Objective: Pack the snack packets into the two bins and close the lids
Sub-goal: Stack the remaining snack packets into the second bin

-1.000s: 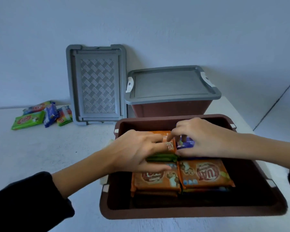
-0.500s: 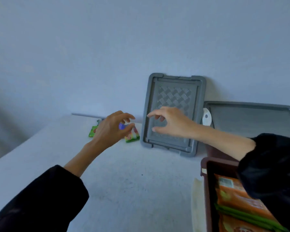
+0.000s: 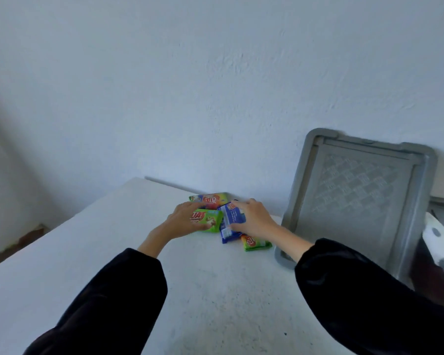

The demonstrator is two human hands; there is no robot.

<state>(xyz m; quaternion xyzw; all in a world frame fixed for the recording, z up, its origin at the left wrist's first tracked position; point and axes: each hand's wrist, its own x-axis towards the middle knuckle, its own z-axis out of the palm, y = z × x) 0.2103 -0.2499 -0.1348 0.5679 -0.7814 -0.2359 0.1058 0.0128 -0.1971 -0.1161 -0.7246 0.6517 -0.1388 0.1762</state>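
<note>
Several snack packets lie at the far edge of the white table by the wall. My left hand (image 3: 183, 221) is closed around a green packet (image 3: 207, 219). My right hand (image 3: 253, 217) grips a blue packet (image 3: 230, 221). Behind them lies a green and red packet (image 3: 210, 199). Another green packet (image 3: 254, 243) rests under my right wrist. A grey lid (image 3: 356, 198) leans upright against the wall at the right. The open brown bin is out of view.
The second bin with its grey lid and white latch (image 3: 435, 235) shows partly at the right edge. The white table (image 3: 215, 290) ends at the left, with floor below. A plain wall stands behind.
My view has swung left, away from the open bin. Both hands have reached forward from mid-air to the packets by the wall and closed on one each.
</note>
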